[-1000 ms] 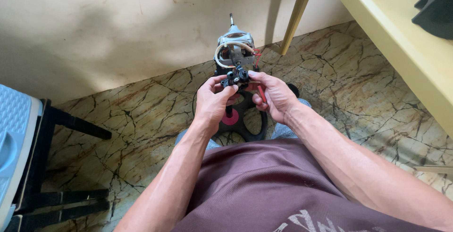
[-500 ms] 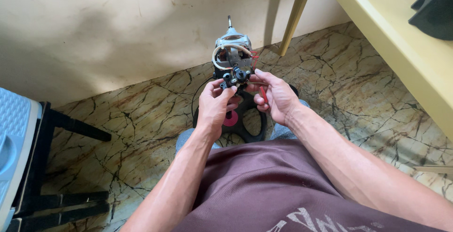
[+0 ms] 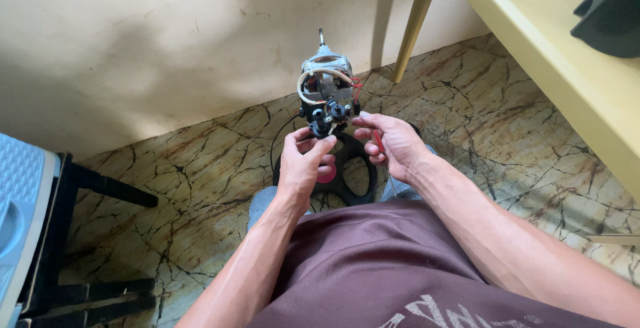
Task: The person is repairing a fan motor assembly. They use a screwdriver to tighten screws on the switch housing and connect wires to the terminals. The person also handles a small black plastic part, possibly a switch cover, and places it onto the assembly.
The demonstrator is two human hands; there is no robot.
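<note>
The bare fan motor (image 3: 327, 91) stands upright at about 12 o'clock from the hands, its shaft pointing up — white and red wires looped across it. The left hand (image 3: 303, 161) has its grip pinched on the motor's black lower part. The right hand (image 3: 393, 143) touches it at 3 o'clock, grip closed around a red-handled tool (image 3: 377, 143). Below, a black round base (image 3: 353, 175) lies on the marbled floor (image 3: 200, 188).

left hand (image 3: 303, 161) — fingers curled, raised | right hand (image 3: 393, 143) — fingers pinching
</note>
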